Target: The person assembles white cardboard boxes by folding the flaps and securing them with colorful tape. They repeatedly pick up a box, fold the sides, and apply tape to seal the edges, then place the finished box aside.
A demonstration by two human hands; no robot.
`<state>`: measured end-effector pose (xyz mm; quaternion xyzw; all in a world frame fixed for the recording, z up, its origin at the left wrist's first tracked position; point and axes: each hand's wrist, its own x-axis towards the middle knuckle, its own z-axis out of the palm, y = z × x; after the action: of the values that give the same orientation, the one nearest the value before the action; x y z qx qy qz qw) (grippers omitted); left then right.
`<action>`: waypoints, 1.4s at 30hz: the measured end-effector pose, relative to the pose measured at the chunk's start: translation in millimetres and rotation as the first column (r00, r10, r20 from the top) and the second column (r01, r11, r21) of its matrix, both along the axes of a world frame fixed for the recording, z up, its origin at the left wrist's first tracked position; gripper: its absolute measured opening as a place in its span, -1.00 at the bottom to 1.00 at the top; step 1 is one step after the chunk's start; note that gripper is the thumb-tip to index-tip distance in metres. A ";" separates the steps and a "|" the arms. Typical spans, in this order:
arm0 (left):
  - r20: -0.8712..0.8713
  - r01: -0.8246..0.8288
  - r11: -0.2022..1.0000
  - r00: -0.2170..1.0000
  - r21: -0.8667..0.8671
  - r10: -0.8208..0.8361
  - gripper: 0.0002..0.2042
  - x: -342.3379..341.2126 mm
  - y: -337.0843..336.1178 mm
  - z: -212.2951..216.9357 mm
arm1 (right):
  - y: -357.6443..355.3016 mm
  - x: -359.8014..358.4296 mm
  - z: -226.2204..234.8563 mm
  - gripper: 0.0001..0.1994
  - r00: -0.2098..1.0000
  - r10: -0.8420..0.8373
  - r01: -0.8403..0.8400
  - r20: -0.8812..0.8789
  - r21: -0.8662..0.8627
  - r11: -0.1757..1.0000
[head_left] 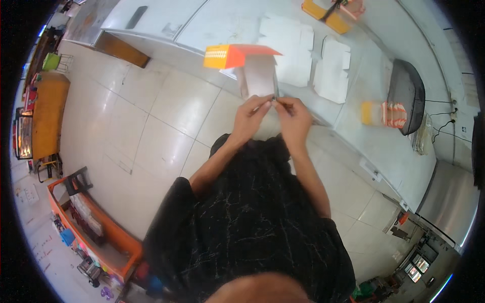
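Note:
A partly folded cardboard box (255, 68), white inside with an orange and yellow flap on top, is held up in front of me above the counter edge. My left hand (251, 115) pinches its lower left edge. My right hand (294, 117) pinches the lower right edge beside it. Both thumbs and fingertips meet at the bottom of the white panel. My forearms rise from my black patterned shirt.
A long white counter (353, 131) carries several flat white box blanks (331, 70), a folded orange and yellow box (384, 113), a dark mesh basket (406, 96) and more orange boxes (331, 12). Tiled floor lies to the left, with an orange shelf (101, 232) and a wooden table (48, 113).

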<state>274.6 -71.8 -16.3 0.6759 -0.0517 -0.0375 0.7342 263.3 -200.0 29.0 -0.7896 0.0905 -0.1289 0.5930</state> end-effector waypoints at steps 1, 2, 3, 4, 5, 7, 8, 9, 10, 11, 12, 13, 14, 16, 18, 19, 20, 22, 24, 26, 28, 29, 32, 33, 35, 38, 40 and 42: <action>-0.006 0.000 1.000 1.000 -0.001 0.000 -0.75 -0.2 -0.8 0.8 | 0.3 0.0 -1.7 -0.86 1.000 -0.013 0.014 -0.018 0.047 0.999; -0.019 0.002 1.000 1.000 -0.002 -0.002 -0.74 -0.5 -0.6 0.3 | 1.5 -0.4 -4.9 -0.86 1.000 -0.018 0.019 0.014 -0.003 1.000; -0.032 0.004 1.000 0.999 -0.003 -0.004 -0.74 -1.6 -0.2 -1.6 | 3.4 -1.6 -9.5 -0.86 0.999 -0.023 0.025 0.045 -0.053 0.998; -0.046 0.006 1.000 0.999 -0.004 -0.006 -0.74 -2.2 -0.2 -3.6 | 5.0 -2.2 -12.4 -0.86 0.997 -0.026 0.034 0.077 -0.103 0.994; -0.049 -0.009 1.000 0.999 -0.026 0.008 -0.75 -1.7 -0.7 -5.7 | 6.0 -2.0 -13.6 -0.86 0.986 0.001 0.040 0.164 -0.246 0.968; -0.059 -0.036 0.997 0.998 -0.071 0.032 -0.76 0.7 -1.8 -10.4 | 8.0 -1.7 -14.0 -0.85 0.945 0.088 0.090 0.314 -0.512 0.854; -0.071 -0.067 0.992 0.996 -0.105 0.059 -0.78 2.3 -1.7 -13.2 | 9.7 -2.1 -13.1 -0.84 0.944 0.106 0.062 0.312 -0.484 0.873; -0.080 -0.098 0.986 0.993 -0.136 0.087 -0.79 5.1 -0.5 -16.1 | 12.2 -2.0 -12.3 -0.83 0.941 0.122 0.035 0.314 -0.452 0.892; -0.089 -0.129 0.978 0.989 -0.165 0.116 -0.80 7.1 1.1 -18.3 | 13.9 -1.7 -11.1 -0.81 0.938 0.140 0.006 0.317 -0.419 0.908; -0.059 -0.124 0.988 0.991 -0.097 0.119 -0.81 8.1 3.3 -19.9 | 14.0 -1.2 -9.4 -0.80 0.969 0.046 0.025 0.244 -0.280 0.960; -0.030 -0.123 0.992 0.992 -0.027 0.122 -0.81 8.4 6.0 -19.7 | 12.8 -1.0 -7.0 -0.79 0.988 -0.035 0.056 0.153 -0.137 0.989; 0.000 -0.123 0.991 0.992 0.043 0.123 -0.82 8.5 8.9 -19.0 | 11.4 -0.1 -3.1 -0.78 0.994 -0.100 0.100 0.050 0.005 0.995; -0.026 -0.079 0.995 0.996 0.055 0.080 -0.82 7.4 12.0 -17.3 | 9.9 5.9 3.6 -0.77 0.987 -0.121 0.120 0.106 0.011 0.993; -0.084 0.031 0.997 0.996 0.070 -0.025 -0.83 3.1 15.1 -0.7 | -0.5 24.5 14.3 -0.75 0.972 -0.133 0.145 0.192 -0.052 0.988; -0.019 0.203 0.966 0.979 0.163 -0.203 -0.85 2.0 25.3 3.8 | -18.0 41.8 10.9 -0.74 0.973 -0.039 0.099 0.228 -0.260 0.961; 0.009 0.282 0.936 0.957 0.212 -0.290 -0.86 2.2 30.8 11.0 | -26.9 45.5 11.8 -0.75 0.983 0.036 0.024 0.178 -0.324 0.946; -0.015 0.354 0.886 0.930 0.299 -0.366 -0.83 1.6 36.5 21.4 | -36.5 48.7 12.8 -0.76 0.986 0.106 -0.050 0.127 -0.383 0.922; 0.007 0.401 0.784 0.889 0.475 -0.459 -0.83 4.3 46.1 12.7 | -49.1 48.3 5.5 -0.77 0.991 0.132 -0.129 -0.017 -0.360 0.924; 0.013 0.420 0.692 0.850 0.588 -0.527 -0.81 10.8 54.2 7.8 | -47.1 45.1 0.4 -0.77 0.986 0.105 -0.141 -0.133 -0.296 0.945; 0.014 0.429 0.630 0.820 0.647 -0.572 -0.75 17.4 59.9 5.9 | -40.0 40.1 -4.0 -0.79 0.993 0.103 -0.114 -0.051 -0.396 0.911; 0.196 0.194 0.670 0.866 0.716 -0.461 -0.72 16.2 53.5 9.9 | -30.6 36.4 -10.7 -0.80 0.995 0.102 -0.084 0.013 -0.469 0.879; 0.289 0.073 0.677 0.867 0.732 -0.406 -0.70 16.3 47.5 10.8 | -25.9 34.6 -15.3 -0.81 0.995 0.097 -0.067 0.035 -0.494 0.867; 0.117 0.183 0.689 0.924 0.702 -0.364 -0.64 21.6 29.4 11.1 | -16.0 31.9 -21.2 -0.81 0.998 0.068 -0.067 -0.011 -0.413 0.908; 0.034 0.225 0.694 0.940 0.684 -0.338 -0.64 22.8 24.6 10.8 | -16.0 31.3 -21.8 -0.81 0.997 0.054 -0.068 -0.048 -0.362 0.930; 0.019 0.209 0.765 0.961 0.609 -0.277 -0.72 25.1 22.9 -3.6 | -18.8 30.8 -19.5 -0.81 0.983 0.057 -0.086 -0.173 -0.165 0.983; -0.020 0.207 0.889 0.976 0.410 -0.218 -0.77 22.2 26.6 -14.9 | -32.6 27.7 -29.2 -0.81 0.964 0.115 -0.108 -0.241 0.043 0.993; -0.103 0.194 0.929 0.980 0.315 -0.170 -0.78 19.0 27.4 -9.3 | -34.9 26.4 -31.3 -0.81 0.966 0.146 -0.135 -0.215 0.065 0.989; -0.138 0.176 0.939 0.980 0.297 -0.140 -0.77 17.1 25.1 -7.8 | -31.8 21.5 -27.1 -0.82 0.973 0.153 -0.156 -0.171 -0.004 0.988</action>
<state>291.7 -46.7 -24.1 0.7723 -0.0573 -0.1427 0.6163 284.8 -231.9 1.9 -0.8077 0.0780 -0.0150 0.5842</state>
